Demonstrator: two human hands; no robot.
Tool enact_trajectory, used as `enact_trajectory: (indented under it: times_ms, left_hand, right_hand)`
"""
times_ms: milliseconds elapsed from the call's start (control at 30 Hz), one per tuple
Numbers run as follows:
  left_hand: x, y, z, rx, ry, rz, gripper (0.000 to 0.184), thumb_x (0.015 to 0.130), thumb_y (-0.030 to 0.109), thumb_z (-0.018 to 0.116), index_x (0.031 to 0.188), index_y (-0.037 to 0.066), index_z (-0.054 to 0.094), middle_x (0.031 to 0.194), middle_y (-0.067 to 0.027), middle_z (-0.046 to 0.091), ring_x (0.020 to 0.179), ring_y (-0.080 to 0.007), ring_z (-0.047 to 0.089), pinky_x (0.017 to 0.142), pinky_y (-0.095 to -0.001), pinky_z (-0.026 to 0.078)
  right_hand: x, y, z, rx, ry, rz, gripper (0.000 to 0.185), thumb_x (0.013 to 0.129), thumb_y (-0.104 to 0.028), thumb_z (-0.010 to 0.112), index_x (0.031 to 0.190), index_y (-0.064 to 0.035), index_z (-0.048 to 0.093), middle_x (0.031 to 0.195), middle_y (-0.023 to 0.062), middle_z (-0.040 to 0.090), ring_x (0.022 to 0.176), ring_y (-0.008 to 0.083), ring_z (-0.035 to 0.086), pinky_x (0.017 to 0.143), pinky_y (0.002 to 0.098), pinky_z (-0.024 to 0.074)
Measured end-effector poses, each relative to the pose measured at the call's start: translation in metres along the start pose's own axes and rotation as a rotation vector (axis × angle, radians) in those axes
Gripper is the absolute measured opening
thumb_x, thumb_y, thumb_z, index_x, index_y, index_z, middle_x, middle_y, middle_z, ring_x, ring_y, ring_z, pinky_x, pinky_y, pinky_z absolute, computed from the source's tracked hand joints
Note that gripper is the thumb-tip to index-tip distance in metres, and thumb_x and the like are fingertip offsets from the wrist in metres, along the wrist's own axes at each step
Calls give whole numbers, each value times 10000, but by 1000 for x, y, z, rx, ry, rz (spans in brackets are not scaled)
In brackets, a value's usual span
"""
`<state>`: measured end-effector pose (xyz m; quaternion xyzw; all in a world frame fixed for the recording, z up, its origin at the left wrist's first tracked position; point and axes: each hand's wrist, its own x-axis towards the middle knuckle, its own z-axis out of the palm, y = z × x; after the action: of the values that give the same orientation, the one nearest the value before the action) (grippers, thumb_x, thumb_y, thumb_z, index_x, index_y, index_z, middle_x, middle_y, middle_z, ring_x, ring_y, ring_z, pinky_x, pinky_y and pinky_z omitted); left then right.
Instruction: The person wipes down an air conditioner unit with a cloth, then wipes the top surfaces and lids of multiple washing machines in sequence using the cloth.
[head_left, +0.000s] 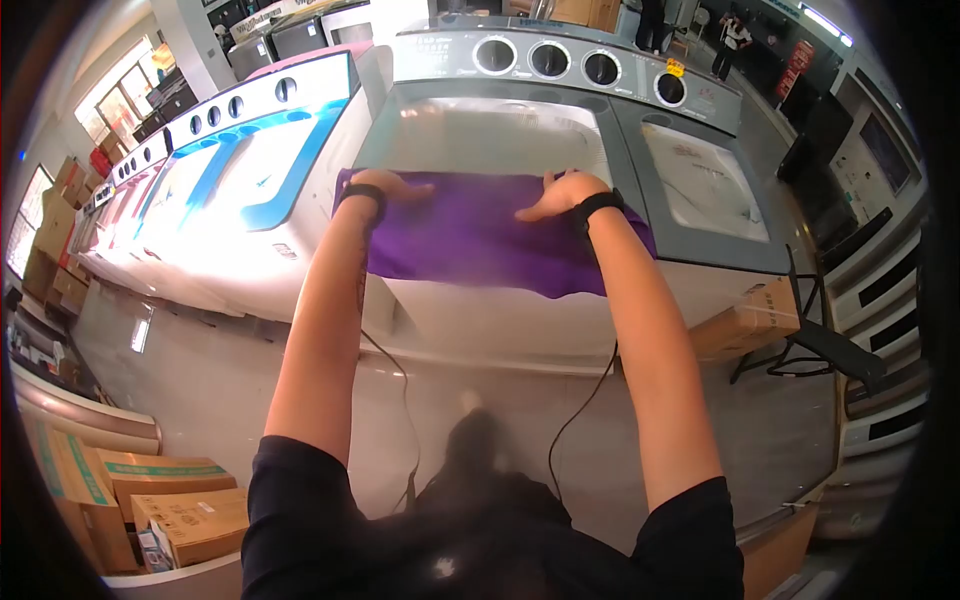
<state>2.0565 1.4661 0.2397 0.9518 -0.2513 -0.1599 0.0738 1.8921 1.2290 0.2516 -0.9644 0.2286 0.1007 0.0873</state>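
A purple cloth (480, 240) is spread over the front part of a grey-topped twin-tub washing machine's lid, its near edge hanging over the front. My left hand (392, 186) rests on the cloth's left part near the far edge, thumb stretched toward the middle. On the right part lies my right hand (568, 192), its thumb pointing left and apart from the fingers. Both hands look open, pressing on the cloth, though some fingers are hidden behind the hands. Each wrist wears a black band. Beyond the cloth, the translucent wash lid (500, 130) shows.
Four-knob control panel (550, 62) runs along the machine's back. Blue-trimmed washer (250, 160) stands to the left. A spin-side lid (705, 180) is at right. Cardboard boxes (190, 520) sit lower left. Dark cords (405, 400) trail on the floor. People (735, 45) stand far back.
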Motion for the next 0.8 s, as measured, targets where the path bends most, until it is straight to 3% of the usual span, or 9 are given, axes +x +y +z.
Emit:
enact_trajectory:
  times_ms: [33, 200, 300, 467, 567, 600, 700, 767, 800]
  left_hand:
    - [11, -1, -1, -9, -18, 7, 894, 698, 711, 613, 1274, 31, 543, 1329, -191, 509, 1257, -322, 461, 1049, -360, 331]
    - [50, -4, -25, -10, -46, 47, 947, 665, 730, 627, 1309, 45, 513, 1341, -175, 503, 1271, -306, 448, 1053, -366, 321]
    - [80, 1, -45, 64, -60, 72, 944, 657, 726, 636, 1306, 52, 519, 1341, -160, 508, 1275, -303, 444, 1054, -372, 316]
    - [153, 12, -62, 133, -138, -42, 867, 674, 705, 631, 1277, 85, 560, 1328, -131, 529, 1253, -304, 466, 1059, -393, 304]
    - [219, 5, -60, 131, -17, -49, 796, 630, 612, 742, 1219, 94, 604, 1255, -114, 590, 1164, -273, 545, 978, -322, 401]
    - [234, 5, -62, 99, -11, -65, 846, 635, 636, 720, 1257, 84, 566, 1290, -128, 557, 1205, -281, 507, 1002, -330, 378]
    - [267, 8, -61, 40, 31, -160, 1011, 642, 715, 648, 1368, 49, 422, 1400, -175, 425, 1319, -317, 369, 1071, -368, 302]
    - [275, 16, -62, 73, 89, -272, 1143, 636, 776, 591, 1439, 22, 286, 1476, -212, 296, 1386, -356, 245, 1114, -413, 239]
    - [286, 13, -62, 55, 31, -279, 1276, 603, 836, 545, 1470, -1, 125, 1518, -254, 114, 1414, -413, 64, 1135, -470, 164]
  right_hand:
    - [9, -4, 2, -63, 64, -5, 782, 601, -635, 748, 1163, -100, 644, 1242, 114, 596, 1162, 270, 546, 963, 341, 425]
    - [65, -19, -29, -28, -92, -46, 813, 586, -626, 761, 1178, -84, 629, 1232, 125, 599, 1138, 278, 563, 955, 342, 435]
    - [106, -21, -42, -94, -223, -41, 1178, 605, -732, 644, 1446, -7, 252, 1461, 170, 346, 1339, 307, 356, 1075, 348, 318]
    - [172, -14, -56, -83, -244, -13, 1199, 626, -760, 598, 1469, -21, 173, 1506, 193, 231, 1394, 306, 240, 1112, 362, 241]
    - [204, -1, -63, -40, -219, 47, 1193, 637, -778, 570, 1483, -55, 142, 1536, 201, 108, 1428, 308, 116, 1137, 393, 154]
    - [214, 2, -62, -21, -216, 63, 1188, 640, -785, 561, 1487, -68, 137, 1543, 204, 67, 1437, 309, 73, 1144, 406, 124]
    - [246, 10, -60, -5, -71, 86, 1077, 636, -719, 645, 1450, -111, 287, 1502, 192, 245, 1385, 318, 265, 1100, 420, 292]
    - [264, 10, -72, 31, -202, 104, 1116, 642, -727, 632, 1471, -109, 213, 1528, 196, 132, 1413, 323, 164, 1128, 419, 225]
    - [268, 9, -76, 49, -269, 112, 1137, 645, -732, 626, 1482, -107, 175, 1541, 198, 75, 1427, 325, 114, 1141, 419, 192]
